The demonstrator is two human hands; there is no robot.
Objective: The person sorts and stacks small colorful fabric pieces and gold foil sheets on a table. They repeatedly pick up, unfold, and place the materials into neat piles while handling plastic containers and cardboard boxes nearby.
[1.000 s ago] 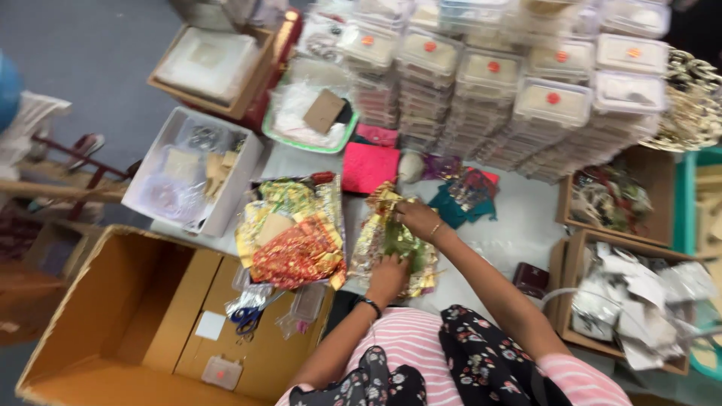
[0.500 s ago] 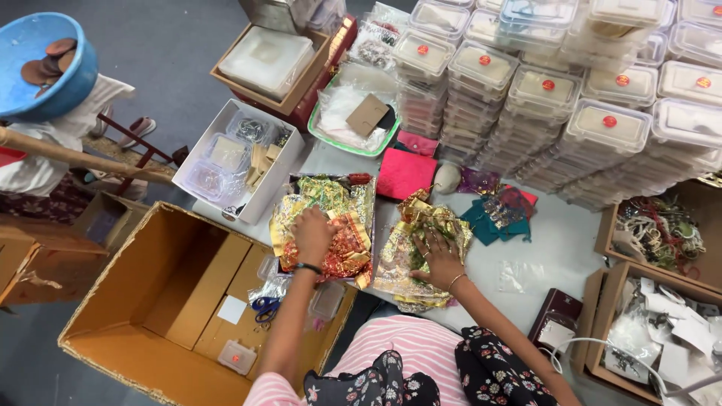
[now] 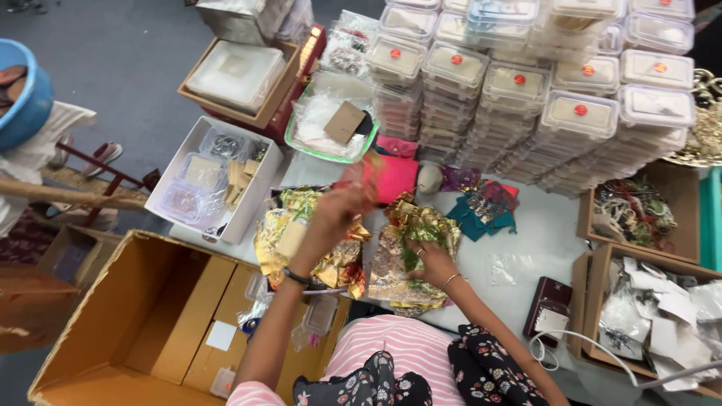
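Observation:
My left hand (image 3: 336, 216) is raised above a heap of shiny gold and red fabric pouches (image 3: 289, 237) and pinches a blurred red-orange pouch (image 3: 366, 180) in its fingertips. My right hand (image 3: 426, 259) rests flat on a second heap of gold and green shiny pouches (image 3: 410, 248), pressing it against the white table (image 3: 541, 233). A dark bangle sits on my left wrist, a thin one on my right. A pink pouch (image 3: 395, 177) lies just behind the two heaps.
Tall stacks of clear lidded boxes (image 3: 526, 98) fill the back. An open cardboard carton (image 3: 135, 323) stands at lower left. A white tray of packets (image 3: 214, 177), a green-rimmed tray (image 3: 331, 124), teal and maroon pouches (image 3: 481, 203) and brown boxes of jewellery (image 3: 639, 218) surround the work spot.
My left hand moved from the right-hand heap to the gold and red heap, then lifted off it holding a red-orange pouch. My right hand stayed on the gold and green heap.

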